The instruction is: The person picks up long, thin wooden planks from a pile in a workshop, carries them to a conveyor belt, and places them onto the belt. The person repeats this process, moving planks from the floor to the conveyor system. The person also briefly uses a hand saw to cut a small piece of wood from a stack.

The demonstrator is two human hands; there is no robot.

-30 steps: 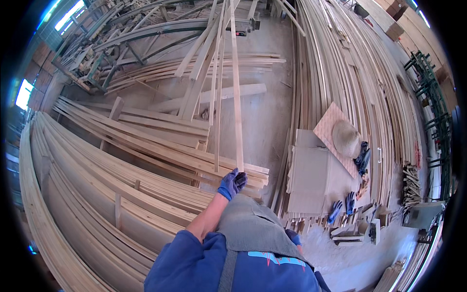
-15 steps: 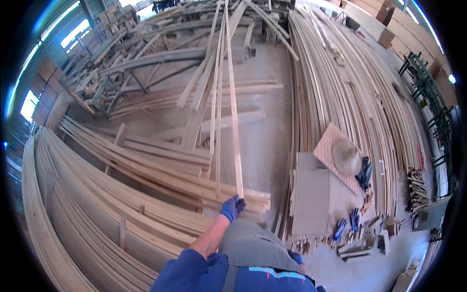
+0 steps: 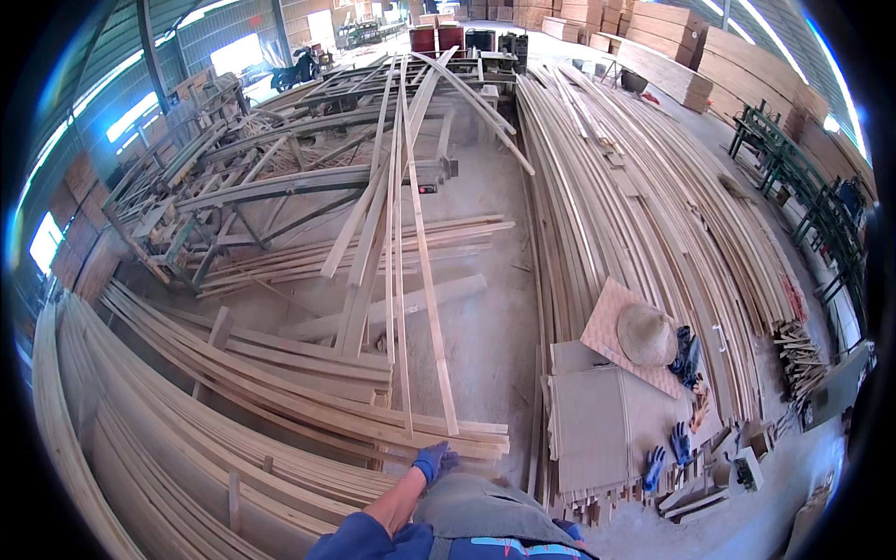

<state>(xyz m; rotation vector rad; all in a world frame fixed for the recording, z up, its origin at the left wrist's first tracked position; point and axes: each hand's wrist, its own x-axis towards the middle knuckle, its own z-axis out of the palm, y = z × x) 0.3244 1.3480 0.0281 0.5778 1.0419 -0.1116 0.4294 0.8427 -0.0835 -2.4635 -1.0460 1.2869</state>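
My left hand (image 3: 435, 461), in a blue glove, is low in the middle, just above the grey apron (image 3: 476, 504). Its fingers point right, apart from one another and with nothing held. Just beyond them, resting over the near lumber, is the near end of a long thin wooden strip (image 3: 431, 317). This strip runs away from me to the far machine frame. Another narrow strip (image 3: 399, 308) lies to its left. The stacked boards (image 3: 467, 437) pass beneath both ends. My right hand is hidden; only a bit of blue sleeve (image 3: 567, 529) shows beside the apron.
Long boards (image 3: 187, 411) fill the left side. A broad stack of strips (image 3: 644, 205) runs along the right. Cardboard (image 3: 588, 420) bears a straw hat (image 3: 646, 334) and loose gloves (image 3: 655, 467). Metal frames (image 3: 280, 191) stand far left, green racks (image 3: 793, 168) far right.
My left hand has let go of the long strip's near end and drawn back slightly. The view has tilted up, showing more of the far hall.
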